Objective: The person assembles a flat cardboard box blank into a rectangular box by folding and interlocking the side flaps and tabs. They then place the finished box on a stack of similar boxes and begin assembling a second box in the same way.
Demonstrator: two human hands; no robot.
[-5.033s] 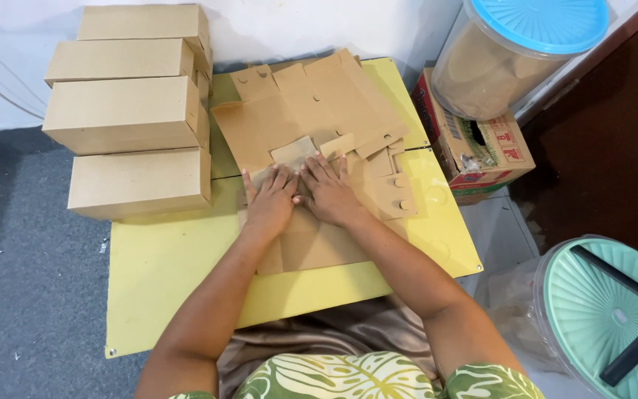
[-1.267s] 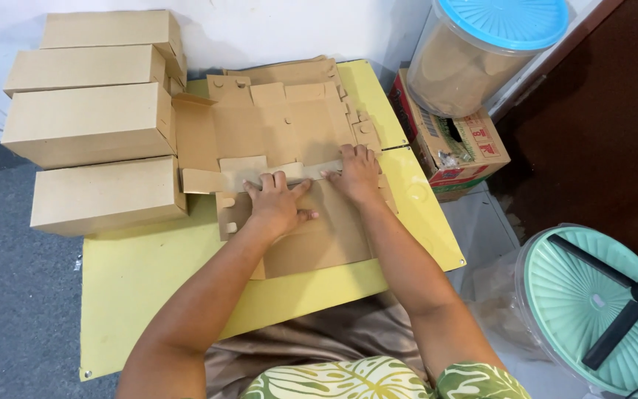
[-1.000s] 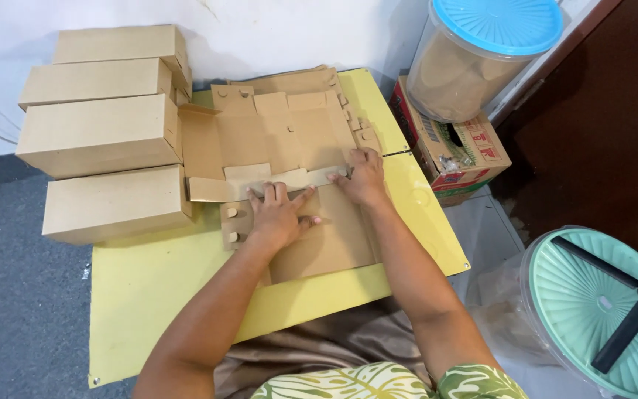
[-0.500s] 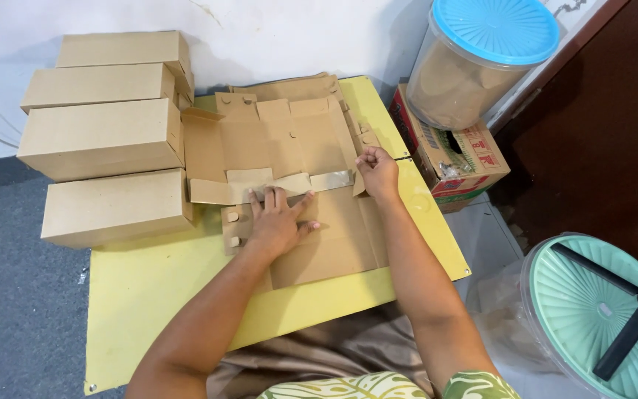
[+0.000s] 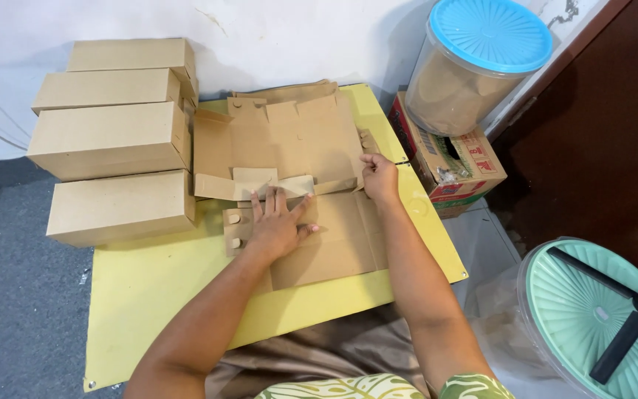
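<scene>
Stacked boxes (image 5: 116, 140) wall off left side; big jar (image 5: 474, 66) crowds right corner; bare yellow table (image 5: 156, 295) near front gives open passage.

Matt brown cardboard sheet (image 5: 311, 148) on a smooth, seemingly painted yellow board (image 5: 149, 288).

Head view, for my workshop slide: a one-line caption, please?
Left hand flat on an unfolded cardboard box blank, right hand at its side flap, on a yellow table.

Bare forearms, green-and-cream leaf-print top, brown fabric over the lap
</scene>
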